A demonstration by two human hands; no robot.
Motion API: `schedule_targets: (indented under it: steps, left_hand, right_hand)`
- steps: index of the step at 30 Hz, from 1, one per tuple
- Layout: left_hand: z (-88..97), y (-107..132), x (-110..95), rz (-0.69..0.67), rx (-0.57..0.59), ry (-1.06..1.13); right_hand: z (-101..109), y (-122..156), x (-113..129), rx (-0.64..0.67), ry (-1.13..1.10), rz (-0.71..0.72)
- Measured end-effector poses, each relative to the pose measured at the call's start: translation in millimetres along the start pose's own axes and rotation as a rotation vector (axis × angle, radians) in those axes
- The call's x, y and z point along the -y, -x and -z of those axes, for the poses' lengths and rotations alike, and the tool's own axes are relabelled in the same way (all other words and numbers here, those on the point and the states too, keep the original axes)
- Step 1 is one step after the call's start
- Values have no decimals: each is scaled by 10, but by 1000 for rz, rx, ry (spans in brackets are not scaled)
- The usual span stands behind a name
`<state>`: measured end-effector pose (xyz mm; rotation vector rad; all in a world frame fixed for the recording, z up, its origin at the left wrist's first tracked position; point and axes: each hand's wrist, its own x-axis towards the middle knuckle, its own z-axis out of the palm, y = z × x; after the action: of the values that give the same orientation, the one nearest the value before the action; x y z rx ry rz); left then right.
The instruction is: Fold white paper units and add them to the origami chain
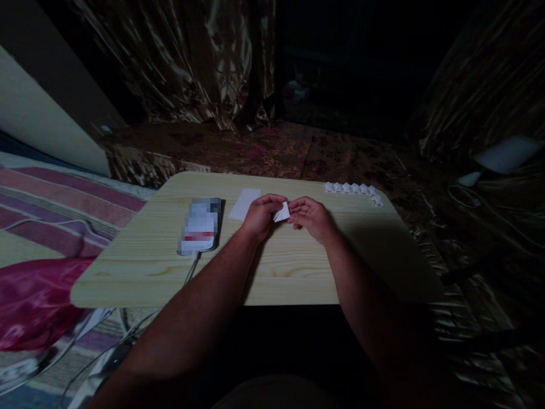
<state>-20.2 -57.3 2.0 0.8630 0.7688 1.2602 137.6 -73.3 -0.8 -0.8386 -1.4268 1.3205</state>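
A small white piece of folded paper [281, 212] with crease lines is pinched in my left hand [264, 213], held just above the middle of the wooden table. Close by on its right, my right hand [313, 216] has its fingers loosely bent and a little apart, with the fingertips at the paper's right edge. Whether they touch it I cannot tell. White paper sheets [246, 203] lie flat on the table just behind and left of my left hand.
A phone-like device [199, 226], blurred over, lies at left with a cable [191, 270]. Several small folded white paper pieces [351, 188] form a row along the table's [293, 284] back right edge. A striped bed cover [55, 193] is at left, a white lamp [506, 156] at right.
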Motion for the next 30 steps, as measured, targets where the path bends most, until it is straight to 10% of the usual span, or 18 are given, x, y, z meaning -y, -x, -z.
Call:
schedule_targets:
  steps: [30]
  left_hand:
    - [-3,-2,57,-25,10,-79]
  right_hand:
    - [-18,2,-30,-73,181,91]
